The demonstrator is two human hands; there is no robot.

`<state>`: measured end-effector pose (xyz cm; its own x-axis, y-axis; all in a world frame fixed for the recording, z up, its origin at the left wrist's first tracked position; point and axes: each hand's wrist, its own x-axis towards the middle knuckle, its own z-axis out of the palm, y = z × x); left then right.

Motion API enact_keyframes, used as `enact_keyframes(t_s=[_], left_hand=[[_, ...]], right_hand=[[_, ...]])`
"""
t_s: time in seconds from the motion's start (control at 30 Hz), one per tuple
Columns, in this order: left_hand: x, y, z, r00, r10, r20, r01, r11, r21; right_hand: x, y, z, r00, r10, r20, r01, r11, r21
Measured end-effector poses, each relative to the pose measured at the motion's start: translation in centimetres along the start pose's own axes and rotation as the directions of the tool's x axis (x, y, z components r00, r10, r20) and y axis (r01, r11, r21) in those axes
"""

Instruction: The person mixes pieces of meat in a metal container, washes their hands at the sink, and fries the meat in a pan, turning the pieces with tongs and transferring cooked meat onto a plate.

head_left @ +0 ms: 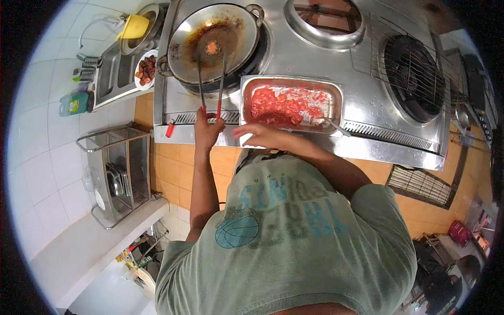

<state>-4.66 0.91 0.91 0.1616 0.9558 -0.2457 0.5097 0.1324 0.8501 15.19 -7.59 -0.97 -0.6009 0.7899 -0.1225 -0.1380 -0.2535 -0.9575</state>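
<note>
My left hand (pixel 209 130) is closed around the red-handled end of a pair of tongs (pixel 220 86). The tongs' two arms reach into a wok (pixel 181 39), spread apart on either side of a small orange piece of food (pixel 211 48). Brown, oily residue coats the wok's middle. My right hand (pixel 261 135) has its fingers stretched out and holds nothing that I can see. It is just off the near left corner of a rectangular metal tray (pixel 340 94). Red, saucy food (pixel 278 107) covers much of the tray's bottom, and a metal utensil handle (pixel 338 127) sticks out at its right.
A plate of browned food pieces (pixel 147 71) stands left of the wok, by a sink (pixel 107 79). An open burner ring (pixel 325 31) lies behind the tray, and a grill rack (pixel 412 71) covers the right burner. A red-handled object (pixel 170 129) rests at the stove's front left.
</note>
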Motion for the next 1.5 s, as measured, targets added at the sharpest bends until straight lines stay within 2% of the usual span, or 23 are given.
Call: enact_keyframes(t_s=[0.13,0.17,0.3,0.4,0.43,0.53,0.57,0.6,0.63,0.67,0.7,0.73,0.8,0.87,0.97,1.07,1.17,1.27,1.3,1.4,1.43,1.47,1.5], left_hand=[[-0.6,2.3,-1.8,0.997,0.077,0.020,-0.073,0.982,-0.177],[-0.8,3.4,-2.5,0.990,0.142,0.017,-0.138,0.979,-0.148],[-0.4,7.1,-5.2,0.978,0.199,0.053,-0.184,0.958,-0.219],[3.4,3.9,-5.5,0.985,0.087,0.150,-0.063,0.985,-0.161],[4.3,3.4,-5.4,0.987,0.003,0.160,0.015,0.994,-0.107],[4.1,4.1,-6.9,0.964,0.171,0.204,-0.142,0.979,-0.149],[3.8,4.7,-7.1,0.973,0.125,0.195,-0.086,0.976,-0.199],[4.2,4.1,-7.3,0.969,0.100,0.226,-0.067,0.987,-0.147],[5.1,3.3,-7.4,0.965,0.072,0.251,-0.050,0.994,-0.094],[5.8,2.5,-7.5,0.960,0.049,0.276,-0.039,0.998,-0.042],[5.6,1.7,-7.2,0.964,0.151,0.219,-0.123,0.983,-0.135],[6.3,0.8,-6.9,0.960,0.138,0.245,-0.112,0.987,-0.116],[5.9,-1.3,-7.2,0.954,0.066,0.293,-0.051,0.997,-0.058],[4.2,-0.2,-7.6,0.957,0.083,0.278,-0.060,0.994,-0.089],[2.2,0.9,-8.4,0.970,0.071,0.231,-0.046,0.993,-0.110],[1.7,1.9,-8.5,0.968,0.168,0.185,-0.126,0.968,-0.219],[4.9,-0.8,-7.7,0.954,0.036,0.299,-0.039,0.999,0.005],[3.2,3.2,-8.8,0.969,0.202,0.145,-0.183,0.974,-0.134],[3.6,3.9,-8.8,0.969,0.169,0.178,-0.149,0.982,-0.118],[6.0,1.2,-7.8,0.970,0.077,0.231,-0.085,0.996,0.024],[5.9,0.8,-7.5,0.958,0.241,0.159,-0.242,0.970,-0.011],[6.7,0.7,-6.9,0.964,0.173,0.200,-0.169,0.985,-0.035],[6.7,0.2,-6.8,0.966,0.083,0.245,-0.073,0.996,-0.049]], right_hand=[[-4.7,1.3,-1.2,0.991,0.014,-0.137,-0.008,0.999,0.048],[-5.9,1.5,-1.4,0.984,0.011,-0.176,0.000,0.998,0.061],[-8.7,0.8,-0.9,0.940,0.067,-0.334,0.006,0.977,0.214],[-8.2,-0.4,0.3,0.906,0.165,-0.390,-0.056,0.960,0.276],[-7.8,-0.8,0.9,0.898,0.179,-0.402,-0.081,0.965,0.250],[-6.1,-1.4,1.9,0.874,0.151,-0.462,-0.076,0.981,0.178],[-5.7,-0.9,2.1,0.874,0.124,-0.469,-0.050,0.985,0.168],[-5.5,-0.5,2.5,0.877,0.098,-0.471,-0.027,0.988,0.154],[-5.3,-1.7,3.0,0.844,0.212,-0.492,-0.119,0.970,0.214],[-5.1,-1.2,3.5,0.850,0.190,-0.492,-0.125,0.979,0.161],[-4.7,-0.5,3.5,0.853,0.153,-0.499,-0.122,0.988,0.094],[-4.6,0.0,3.6,0.856,0.128,-0.501,-0.128,0.991,0.036],[-4.7,0.4,4.0,0.870,0.164,-0.466,-0.123,0.985,0.117],[-4.8,1.2,4.1,0.876,0.082,-0.476,-0.070,0.997,0.043],[-4.5,1.7,4.3,0.830,0.128,-0.543,-0.095,0.992,0.089],[-4.0,1.4,4.5,0.796,0.184,-0.577,-0.262,0.964,-0.054],[-3.1,2.0,4.3,0.830,0.132,-0.542,-0.228,0.967,-0.114],[-2.8,-0.8,4.8,0.834,0.152,-0.530,-0.277,0.947,-0.164],[-2.9,0.5,4.4,0.830,0.153,-0.536,-0.222,0.973,-0.066],[-3.4,-0.1,4.4,0.799,0.195,-0.568,-0.328,0.934,-0.140],[-3.6,-0.8,4.9,0.773,0.181,-0.608,-0.368,0.909,-0.196],[-4.1,0.0,4.9,0.794,0.023,-0.607,-0.271,0.908,-0.320],[-4.5,0.4,4.9,0.800,0.080,-0.595,-0.239,0.952,-0.193]])
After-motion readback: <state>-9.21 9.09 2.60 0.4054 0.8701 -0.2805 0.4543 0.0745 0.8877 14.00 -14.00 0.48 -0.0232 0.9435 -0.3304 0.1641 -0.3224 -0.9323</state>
